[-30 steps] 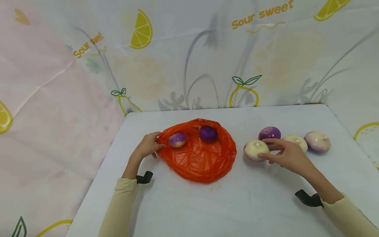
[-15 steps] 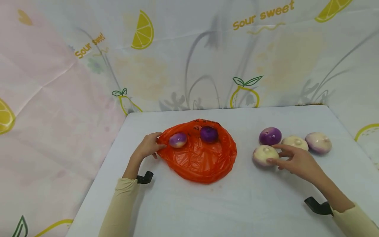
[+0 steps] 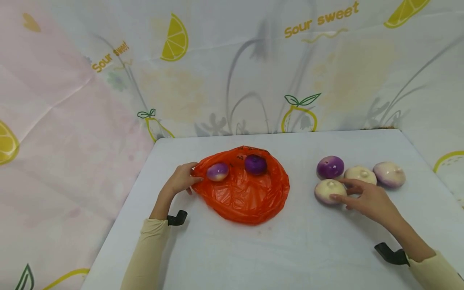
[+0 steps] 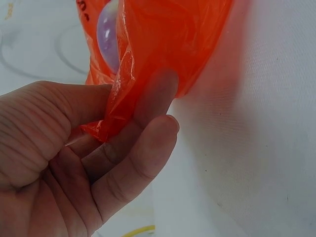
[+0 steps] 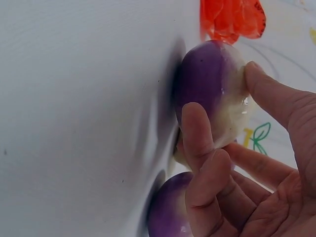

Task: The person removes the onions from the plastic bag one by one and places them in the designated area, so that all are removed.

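Observation:
An orange-red plastic bag (image 3: 246,197) lies spread on the table, its mouth facing up. My left hand (image 3: 181,178) pinches the bag's left rim; in the left wrist view the thumb lies on one side of the film (image 4: 106,118) and fingers show behind it. Inside the bag are a pale purple turnip (image 3: 218,172) and a dark purple turnip (image 3: 255,164). To the right, my right hand (image 3: 373,200) grips a white-and-purple turnip (image 3: 330,191) between thumb and fingers, close over the table. The right wrist view shows that turnip's purple underside (image 5: 202,79).
Behind the held turnip sit a purple turnip (image 3: 330,167), a white turnip (image 3: 360,175) and a pale turnip with a purple tinge (image 3: 389,175). The white table (image 3: 275,257) ends at a lemon-print cloth backdrop (image 3: 224,80). Each wrist carries a black mount (image 3: 177,218).
My right hand has moved right and slightly toward me with the turnip in it, leaving the purple turnip behind it more exposed. The left hand and the bag have stayed in place.

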The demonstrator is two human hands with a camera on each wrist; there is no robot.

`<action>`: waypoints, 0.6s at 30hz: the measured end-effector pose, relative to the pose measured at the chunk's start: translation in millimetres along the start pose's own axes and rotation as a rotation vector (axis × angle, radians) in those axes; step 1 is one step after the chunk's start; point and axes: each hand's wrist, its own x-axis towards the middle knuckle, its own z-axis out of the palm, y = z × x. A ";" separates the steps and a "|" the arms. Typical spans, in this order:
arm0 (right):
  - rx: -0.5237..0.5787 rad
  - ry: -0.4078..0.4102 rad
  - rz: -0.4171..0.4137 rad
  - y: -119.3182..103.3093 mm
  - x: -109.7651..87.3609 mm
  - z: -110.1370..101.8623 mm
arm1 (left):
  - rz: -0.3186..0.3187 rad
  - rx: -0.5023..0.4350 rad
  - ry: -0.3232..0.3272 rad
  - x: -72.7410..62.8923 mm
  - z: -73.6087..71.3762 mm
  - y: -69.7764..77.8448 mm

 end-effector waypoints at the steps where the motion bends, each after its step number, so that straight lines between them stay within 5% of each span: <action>1: -0.002 -0.002 0.003 -0.1 -0.3 0.4 | 0.002 0.000 -0.002 -0.2 0.0 -0.5; 10: -0.058 0.013 0.016 2.6 -2.0 1.6 | 0.009 -0.008 -0.010 -0.6 1.7 -2.3; 18: -0.065 0.110 -0.023 -0.2 -4.2 -2.1 | 0.015 -0.019 -0.016 0.1 1.7 -1.4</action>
